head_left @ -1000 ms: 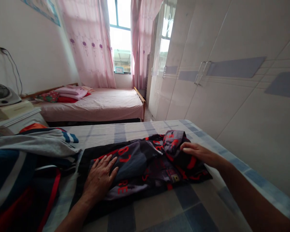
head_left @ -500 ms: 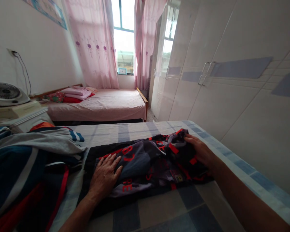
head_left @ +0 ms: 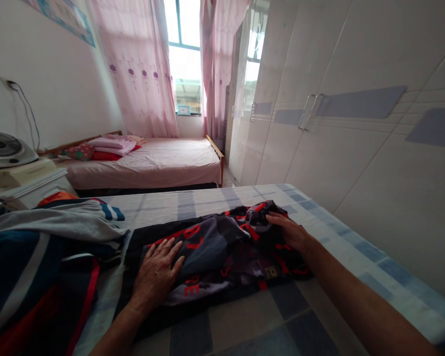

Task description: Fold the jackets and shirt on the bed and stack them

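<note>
A black and grey garment (head_left: 211,247) with red lettering lies folded in a long strip across the checked bed. My left hand (head_left: 158,269) rests flat on its left part, fingers spread. At the other end, my right hand (head_left: 291,232) lies over the bunched fabric with its fingers stretched out; the thumb is hidden. Whether the garment is a jacket or trousers I cannot tell. To the left of my left hand sits a pile of clothes (head_left: 40,257) in navy, grey, white and red.
The checked bed sheet (head_left: 241,321) spreads under the garment. Behind it stands a second bed (head_left: 163,158) with folded pink bedding. White wardrobe doors (head_left: 319,163) line the right side. A fan (head_left: 7,148) sits on boxes at the left.
My right hand has moved left and inward, carrying the garment's bunched right end slightly over. My left hand stays flat on the fabric. The whole view has shifted a little.
</note>
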The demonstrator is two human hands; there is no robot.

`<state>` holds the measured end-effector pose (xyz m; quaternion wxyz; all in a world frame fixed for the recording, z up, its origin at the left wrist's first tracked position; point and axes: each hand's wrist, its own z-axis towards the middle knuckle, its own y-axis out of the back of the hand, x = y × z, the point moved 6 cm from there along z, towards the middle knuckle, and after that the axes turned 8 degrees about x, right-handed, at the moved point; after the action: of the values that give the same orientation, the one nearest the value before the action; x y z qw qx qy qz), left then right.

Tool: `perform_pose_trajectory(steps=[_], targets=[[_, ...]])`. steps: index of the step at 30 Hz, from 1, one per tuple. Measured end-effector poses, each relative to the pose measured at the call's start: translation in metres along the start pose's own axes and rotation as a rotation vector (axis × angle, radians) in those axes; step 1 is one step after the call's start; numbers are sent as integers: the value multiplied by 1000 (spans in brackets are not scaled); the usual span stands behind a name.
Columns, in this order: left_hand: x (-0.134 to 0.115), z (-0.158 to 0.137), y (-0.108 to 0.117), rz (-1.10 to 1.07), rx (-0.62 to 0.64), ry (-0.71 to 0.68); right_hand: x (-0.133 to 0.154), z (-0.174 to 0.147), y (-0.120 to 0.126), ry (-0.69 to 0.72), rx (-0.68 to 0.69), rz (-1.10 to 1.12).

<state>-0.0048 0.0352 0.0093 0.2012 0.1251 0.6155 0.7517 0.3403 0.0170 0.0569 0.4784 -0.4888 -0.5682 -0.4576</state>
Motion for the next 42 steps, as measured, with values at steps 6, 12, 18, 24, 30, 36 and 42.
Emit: perform_pose_trajectory(steps=[6, 12, 18, 24, 30, 36, 42], targets=[[-1, 0, 2, 18, 25, 10, -13, 4, 17, -14, -193, -590], [0, 0, 1, 25, 8, -6, 1, -23, 31, 76, -309, -567], [0, 0, 1, 12, -13, -19, 13, -34, 37, 181, -516, -928], [-12, -3, 24, -19, -66, -60, -10, -46, 113, -84, -708, -789], [-67, -4, 46, -152, 28, -206, -30, -57, 129, -319, -454, -475], [-89, -2, 18, -248, 293, -166, -27, -59, 95, -393, -189, 8], [-96, 13, 32, -376, 160, -118, -27, -54, 76, -368, -93, 149]])
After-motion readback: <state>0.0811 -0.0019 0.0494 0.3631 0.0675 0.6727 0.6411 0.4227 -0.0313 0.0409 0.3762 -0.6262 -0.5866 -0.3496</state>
